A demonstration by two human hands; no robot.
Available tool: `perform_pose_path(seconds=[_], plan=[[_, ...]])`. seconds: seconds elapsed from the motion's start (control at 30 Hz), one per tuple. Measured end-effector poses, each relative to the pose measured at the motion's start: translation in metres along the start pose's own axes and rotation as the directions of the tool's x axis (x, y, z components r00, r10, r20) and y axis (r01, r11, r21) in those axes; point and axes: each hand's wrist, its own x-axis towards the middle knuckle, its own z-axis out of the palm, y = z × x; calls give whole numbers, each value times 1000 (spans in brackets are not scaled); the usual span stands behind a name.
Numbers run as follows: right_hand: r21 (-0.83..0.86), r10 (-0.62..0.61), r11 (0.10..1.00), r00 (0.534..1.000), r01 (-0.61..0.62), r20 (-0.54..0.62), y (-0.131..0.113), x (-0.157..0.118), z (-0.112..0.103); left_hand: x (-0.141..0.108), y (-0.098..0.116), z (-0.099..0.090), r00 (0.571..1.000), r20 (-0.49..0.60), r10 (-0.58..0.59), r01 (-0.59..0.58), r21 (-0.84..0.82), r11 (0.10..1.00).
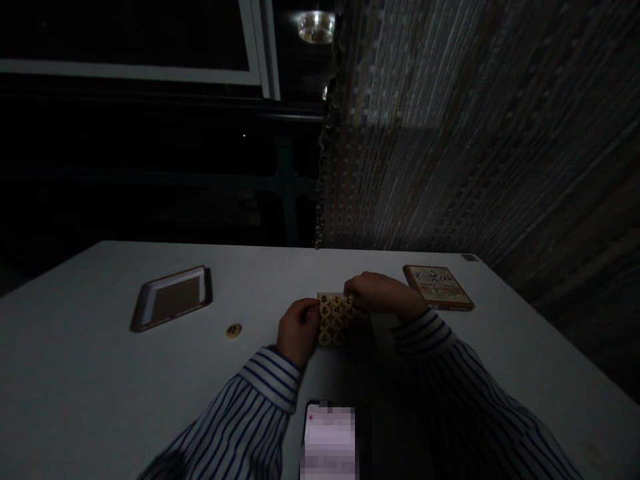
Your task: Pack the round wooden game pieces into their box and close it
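Observation:
Rows of round wooden Chinese chess pieces [337, 323] lie face up, packed together in a shallow box [325, 294] in front of me. My left hand [300, 330] is closed at the box's left side, thumb and finger pinched on its edge. Over the far right corner, my right hand [377, 291] has its fingers bent down against the pieces. What those fingertips grip is hidden, and shadow covers the box's right part. One loose chess piece [233, 331] lies face up on the table, left of my left hand.
On the white table [265, 283], an open shallow tray or lid [183, 302] lies at the left. A printed flat box [439, 287] is at the right. Close to me lies a lit phone [330, 440]. A string curtain [425, 133] hangs beyond the far edge.

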Motion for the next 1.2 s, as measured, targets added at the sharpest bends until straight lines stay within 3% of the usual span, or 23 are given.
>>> perform_pose_path(seconds=[0.4, 1.0, 1.2], plan=[[27, 79, 997, 989, -76, -127, -1, -9, -19, 0, -2, 0, 1000, 9, -11, 11, 19, 1000], [29, 22, 999, 979, -16, -201, -10, -10, -22, -3, -4, -1, 1000, -3, 22, -22, 9, 1000], [32, -7, 999, 976, 14, -216, -15, -13, -25, -4, 9, -8, 1000, -25, 3, -4, -39, 999]])
